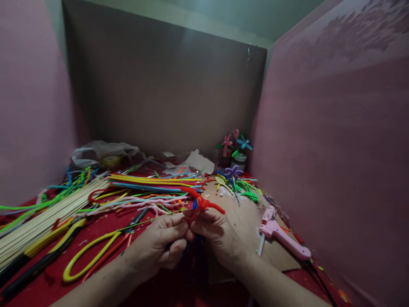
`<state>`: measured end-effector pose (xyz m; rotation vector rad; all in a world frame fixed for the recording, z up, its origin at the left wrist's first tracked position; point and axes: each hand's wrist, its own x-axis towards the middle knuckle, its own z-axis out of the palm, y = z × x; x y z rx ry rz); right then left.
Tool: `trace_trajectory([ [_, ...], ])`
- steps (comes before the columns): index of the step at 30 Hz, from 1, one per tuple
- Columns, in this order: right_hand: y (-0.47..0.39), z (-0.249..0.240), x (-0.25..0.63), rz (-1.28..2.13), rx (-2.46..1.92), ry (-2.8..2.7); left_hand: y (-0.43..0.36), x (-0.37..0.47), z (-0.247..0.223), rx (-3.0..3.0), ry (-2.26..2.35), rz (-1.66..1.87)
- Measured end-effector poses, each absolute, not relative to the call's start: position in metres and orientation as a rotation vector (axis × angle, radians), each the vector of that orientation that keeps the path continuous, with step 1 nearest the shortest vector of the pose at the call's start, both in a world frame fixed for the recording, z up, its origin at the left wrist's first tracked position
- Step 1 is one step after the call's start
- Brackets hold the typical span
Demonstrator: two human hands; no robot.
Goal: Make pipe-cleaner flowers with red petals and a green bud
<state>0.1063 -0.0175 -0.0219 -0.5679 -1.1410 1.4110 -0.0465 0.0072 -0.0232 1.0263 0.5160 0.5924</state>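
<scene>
Red pipe cleaners [202, 203] bent into a flower-like shape sit between my two hands, a little above the table. My left hand [169, 236] pinches this piece from the left, fingers curled in. From the right, my right hand [215, 230] grips it with thumb and fingers closed. Its red arms stick out to the upper left and to the right, with small pale tips at the centre. A bit of blue shows behind it, and more dark blue hangs below my fingers; how they join is hidden.
Left lie yellow-and-black pliers [54, 238], yellow-and-red-handled scissors [92, 258], thin sticks [54, 209] and bundled pipe cleaners [153, 181]. A pink glue gun [284, 236] rests on brown cardboard [246, 217] at right. Finished flowers [234, 143] stand behind, near a purple flower [234, 171]. Pink walls flank the table.
</scene>
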Motion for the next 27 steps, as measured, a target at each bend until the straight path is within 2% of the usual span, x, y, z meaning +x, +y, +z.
trace_trajectory([
  [6, -0.018, -0.023, 0.105, 1.453, -0.561, -1.114, 0.003, -0.042, -0.015, 1.158, 0.611, 0.603],
  [12, -0.024, -0.018, 0.098, 1.337, -0.530, -1.057, 0.000, -0.043, -0.020, 2.158, 0.959, 1.113],
  [16, -0.027, -0.018, 0.095, 1.253, -0.571, -1.076, 0.004, -0.049, -0.032, 2.450, 0.941, 1.173],
  [22, -0.028, -0.019, 0.095, 1.303, -0.592, -1.130, 0.003, -0.044, -0.028, 2.017, 0.927, 1.176],
  [27, -0.024, -0.023, 0.098, 1.303, -0.599, -1.146, -0.005, -0.035, -0.014, 1.553, 0.861, 0.962],
])
